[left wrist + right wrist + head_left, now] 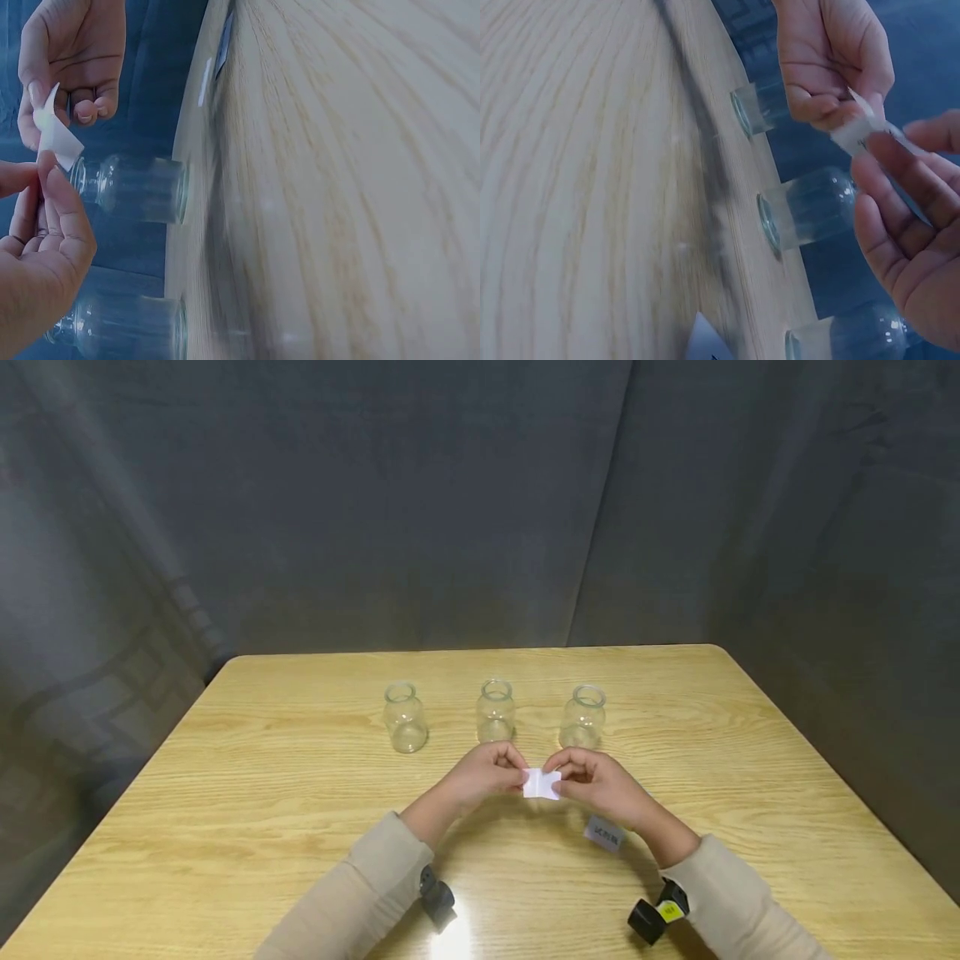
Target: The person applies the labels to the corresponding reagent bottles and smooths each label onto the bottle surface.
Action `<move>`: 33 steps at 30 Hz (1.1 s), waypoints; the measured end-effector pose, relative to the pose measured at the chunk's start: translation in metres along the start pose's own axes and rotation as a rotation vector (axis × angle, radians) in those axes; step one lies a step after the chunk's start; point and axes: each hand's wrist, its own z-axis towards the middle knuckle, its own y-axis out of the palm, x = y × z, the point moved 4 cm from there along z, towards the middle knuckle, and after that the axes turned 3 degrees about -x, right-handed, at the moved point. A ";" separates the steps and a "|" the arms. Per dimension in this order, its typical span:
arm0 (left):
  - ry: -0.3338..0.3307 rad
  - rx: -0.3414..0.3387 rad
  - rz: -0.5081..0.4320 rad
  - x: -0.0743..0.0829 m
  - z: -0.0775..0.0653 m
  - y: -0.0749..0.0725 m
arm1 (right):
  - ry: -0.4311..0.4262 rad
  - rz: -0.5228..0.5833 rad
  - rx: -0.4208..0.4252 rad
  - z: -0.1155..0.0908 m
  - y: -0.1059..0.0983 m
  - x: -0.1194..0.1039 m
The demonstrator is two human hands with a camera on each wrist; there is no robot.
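Observation:
A small white paper label (541,783) with a crease down it is held up between both hands, above the table. My left hand (489,774) pinches its left edge between thumb and fingers. On the other side my right hand (600,785) pinches the right edge the same way. Dark marks show on the label's far face in the right wrist view, too small to read. Beyond the hands stand three open glass jars in a row: a left jar (406,718), a middle jar (496,710) and a right jar (582,717).
A second white label (604,833) with dark printed characters lies on the wooden table (225,827), below my right wrist. Grey curtains (420,510) hang behind the table and along its sides. Both wrists carry black camera mounts.

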 end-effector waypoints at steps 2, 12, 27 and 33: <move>0.006 -0.002 0.013 -0.001 0.000 -0.002 | 0.013 -0.001 -0.021 0.000 -0.001 0.000; -0.003 0.007 0.032 -0.003 -0.005 -0.007 | 0.009 0.065 -0.121 -0.002 -0.003 0.000; 0.004 -0.038 0.054 0.002 -0.006 -0.008 | -0.065 0.046 -0.147 -0.003 -0.010 0.000; 0.009 -0.035 0.096 0.003 -0.006 -0.010 | -0.046 0.004 -0.047 -0.006 -0.016 -0.003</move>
